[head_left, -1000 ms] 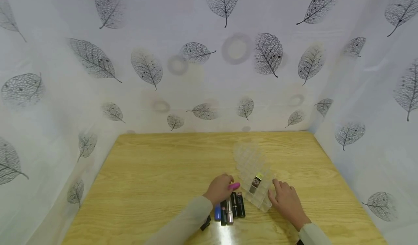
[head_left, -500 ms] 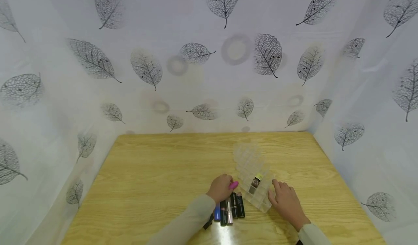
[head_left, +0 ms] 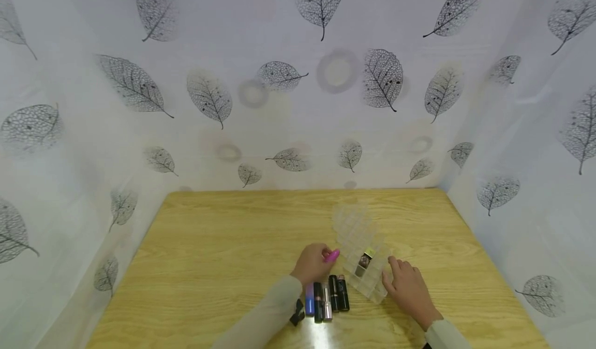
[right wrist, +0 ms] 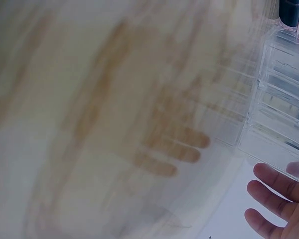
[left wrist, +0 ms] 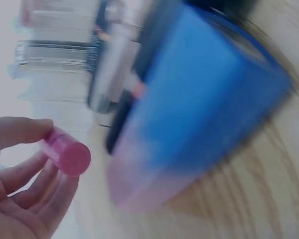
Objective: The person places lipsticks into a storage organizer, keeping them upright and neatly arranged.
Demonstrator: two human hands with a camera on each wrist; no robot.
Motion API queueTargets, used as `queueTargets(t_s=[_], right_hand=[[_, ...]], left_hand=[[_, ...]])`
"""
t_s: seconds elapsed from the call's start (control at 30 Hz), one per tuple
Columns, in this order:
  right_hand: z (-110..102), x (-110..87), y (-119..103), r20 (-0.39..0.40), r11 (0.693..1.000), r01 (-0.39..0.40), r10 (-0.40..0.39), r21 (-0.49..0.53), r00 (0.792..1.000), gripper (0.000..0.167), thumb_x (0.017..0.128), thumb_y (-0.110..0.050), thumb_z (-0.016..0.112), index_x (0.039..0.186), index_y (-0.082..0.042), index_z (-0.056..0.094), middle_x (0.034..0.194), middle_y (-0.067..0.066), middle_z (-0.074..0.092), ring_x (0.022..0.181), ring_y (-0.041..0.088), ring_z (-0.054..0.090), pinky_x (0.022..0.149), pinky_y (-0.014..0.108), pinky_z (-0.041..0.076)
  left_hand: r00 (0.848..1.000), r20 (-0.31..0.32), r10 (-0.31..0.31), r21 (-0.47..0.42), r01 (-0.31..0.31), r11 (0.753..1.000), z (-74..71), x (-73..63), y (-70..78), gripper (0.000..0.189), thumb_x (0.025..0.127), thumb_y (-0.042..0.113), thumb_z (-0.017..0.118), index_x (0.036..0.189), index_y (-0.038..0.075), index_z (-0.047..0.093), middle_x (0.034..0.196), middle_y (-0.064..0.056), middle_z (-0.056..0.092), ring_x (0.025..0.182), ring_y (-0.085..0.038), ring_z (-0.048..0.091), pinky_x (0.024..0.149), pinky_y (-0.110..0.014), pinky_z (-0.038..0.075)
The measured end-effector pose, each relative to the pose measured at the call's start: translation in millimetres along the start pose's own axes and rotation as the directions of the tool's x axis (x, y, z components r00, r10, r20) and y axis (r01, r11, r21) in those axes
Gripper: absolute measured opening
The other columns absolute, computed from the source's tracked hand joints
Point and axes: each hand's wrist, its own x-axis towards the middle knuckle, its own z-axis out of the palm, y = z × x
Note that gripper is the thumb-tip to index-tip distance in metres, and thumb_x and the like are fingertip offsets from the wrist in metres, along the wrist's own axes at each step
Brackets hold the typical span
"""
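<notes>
My left hand [head_left: 313,263] pinches a pink lipstick tube [head_left: 331,256] between thumb and fingers, just left of a clear compartment organizer [head_left: 378,293]. In the left wrist view the round end of the pink tube [left wrist: 73,158] faces the camera. My right hand [head_left: 410,289] rests against the organizer's right side, thumb toward the near corner. Its fingers [right wrist: 274,181] look loosely straight in the right wrist view, with one fingertip showing through the clear plastic. One dark tube with a yellow end [head_left: 366,259] sits in a compartment; the other compartments show nothing inside.
A row of tubes lies in front of the organizer: a blue-and-purple one [head_left: 309,302], a black one [head_left: 318,310], a silver one [head_left: 328,310] and black ones [head_left: 343,293] to the right. Leaf-printed curtain [head_left: 279,121] surrounds the wooden table [head_left: 223,235].
My left hand has moved slightly away from me, off the row of tubes, and the pink tube has turned so its free end points more upward. My right hand and the organizer stay put.
</notes>
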Motion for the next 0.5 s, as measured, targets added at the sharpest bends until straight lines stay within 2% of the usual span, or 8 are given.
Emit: queueTargets(t_s=[0.13,0.23,0.37,0.5], right_hand=[[0,-0.2,0,-0.003,1.0,0.0,0.0,-0.002,1.0,0.032,0.091,-0.025,0.056,0.111,0.0,0.052,0.075,0.004,0.056,0.07,0.023,0.053,0.066,0.046,0.047],[0,-0.4,0,-0.003,1.0,0.0,0.0,0.0,1.0,0.032,0.091,-0.025,0.056,0.111,0.0,0.052,0.076,0.004,0.056,0.07,0.023,0.053,0.066,0.046,0.047],[1,-0.5,1,-0.01,1.0,0.006,-0.006,0.004,1.0,0.033,0.091,-0.025,0.056,0.112,0.001,0.052,0.075,0.004,0.056,0.07,0.022,0.052,0.066,0.046,0.047],[1,-0.2,1,-0.009,1.0,0.007,-0.007,0.003,1.0,0.034,0.091,-0.025,0.056,0.112,0.001,0.053,0.074,0.003,0.054,0.069,0.022,0.052,0.065,0.046,0.047]], left_hand=[[0.999,-0.042,-0.002,-0.13,-0.003,0.991,-6.0,1.4,3.6,0.019,0.087,0.024,0.066,0.096,0.007,0.067,0.087,-0.004,0.068,0.073,-0.007,0.06,0.06,-0.017,0.05],[0.998,-0.063,-0.013,-0.262,-0.004,0.965,-11.1,1.7,8.3,0.022,0.083,0.012,0.07,0.102,0.004,0.066,0.092,-0.008,0.067,0.077,-0.01,0.062,0.06,-0.017,0.052],[0.996,-0.065,-0.065,-0.439,0.03,0.898,-18.2,2.0,16.2,0.029,0.082,0.01,0.071,0.109,0.003,0.064,0.099,-0.01,0.067,0.084,-0.014,0.063,0.065,-0.022,0.055],[0.994,-0.06,-0.094,-0.558,0.045,0.829,-24.6,3.0,23.2,0.032,0.082,0.014,0.072,0.111,0.003,0.063,0.103,-0.011,0.066,0.087,-0.015,0.063,0.073,-0.031,0.056]])
